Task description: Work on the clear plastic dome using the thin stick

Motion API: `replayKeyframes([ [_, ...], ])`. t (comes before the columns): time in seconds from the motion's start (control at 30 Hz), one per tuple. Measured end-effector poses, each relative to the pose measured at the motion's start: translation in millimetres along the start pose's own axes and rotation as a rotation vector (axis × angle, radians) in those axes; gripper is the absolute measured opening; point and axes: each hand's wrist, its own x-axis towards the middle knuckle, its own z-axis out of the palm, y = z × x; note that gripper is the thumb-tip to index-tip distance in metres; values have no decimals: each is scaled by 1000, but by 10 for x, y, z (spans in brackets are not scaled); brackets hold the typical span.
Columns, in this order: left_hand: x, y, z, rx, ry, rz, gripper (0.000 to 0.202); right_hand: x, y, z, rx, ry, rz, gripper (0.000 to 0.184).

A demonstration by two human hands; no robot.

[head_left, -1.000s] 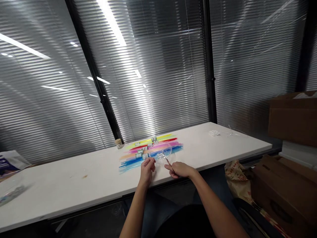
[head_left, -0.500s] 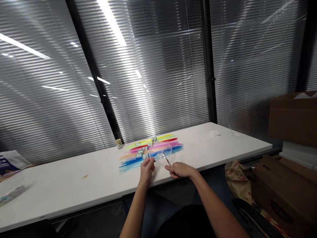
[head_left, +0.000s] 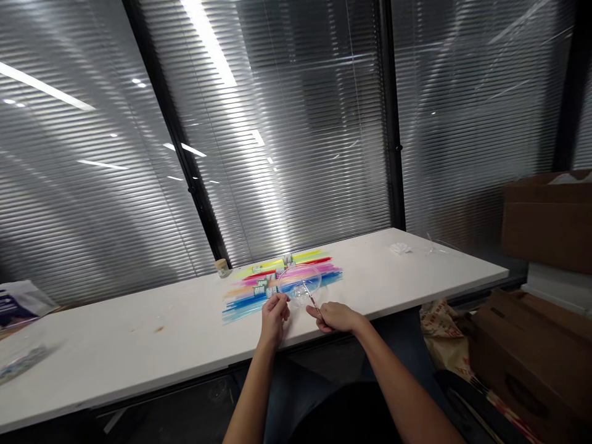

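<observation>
My left hand (head_left: 275, 316) is near the table's front edge, its fingers closed in a pinch. What they hold, if anything, is too small to make out. To its right, my right hand (head_left: 337, 317) grips a slim pointed tool (head_left: 313, 300), reddish-brown near the fingers and paler toward the tip. The tip points away from me, over a clear round thing (head_left: 320, 280) with a ring-like rim, just beyond both hands. Under and behind it lie bundles of coloured thin strands (head_left: 240, 301) in blue, pink, red and yellow, with several small printed labels (head_left: 259, 288) among them.
A small jar (head_left: 222, 267) stands at the back of the white table (head_left: 194, 345). White crumpled material (head_left: 400, 248) lies at the right, bags (head_left: 25, 364) at the far left. Cardboard boxes (head_left: 531, 351) and a paper bag (head_left: 441, 333) are beside the table, blinds (head_left: 296, 154) behind.
The right hand and the slim tool have shifted very slightly. The left hand and the things on the table look the same.
</observation>
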Motion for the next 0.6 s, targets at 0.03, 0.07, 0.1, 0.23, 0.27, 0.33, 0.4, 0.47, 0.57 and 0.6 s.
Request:
replayKeyframes([
  [0.03, 1, 0, 2, -5, 0, -2, 37, -4, -3, 0, -1, 4, 5, 73],
  [0.07, 3, 1, 4, -9, -1, -1, 37, -5, -3, 0, -3, 6, 4, 74],
  [0.1, 5, 0, 6, -12, -2, 0, 37, -5, 0, 0, -2, 6, 1, 74],
  [0.23, 14, -8, 2, -6, -18, 5, 38, -2, 17, -4, 12, -7, -15, 73],
  [0.27, 16, -12, -1, -2, -20, 6, 37, -3, 22, -5, 17, -12, -21, 73],
  [0.33, 18, -19, -8, 4, -21, 5, 37, -4, 31, -9, 23, -22, -36, 73],
  [0.4, 19, -23, -12, 7, -22, 1, 37, -5, 40, -13, 28, -30, -50, 72],
  [0.47, 18, -23, -12, 10, -24, -3, 37, -5, 46, -17, 33, -37, -58, 73],
  [0.57, 15, -18, -7, 15, -14, -5, 37, -2, 55, -20, 41, -46, -65, 73],
  [0.6, 14, -15, -5, 17, -11, -6, 37, 1, 59, -19, 44, -50, -67, 73],
])
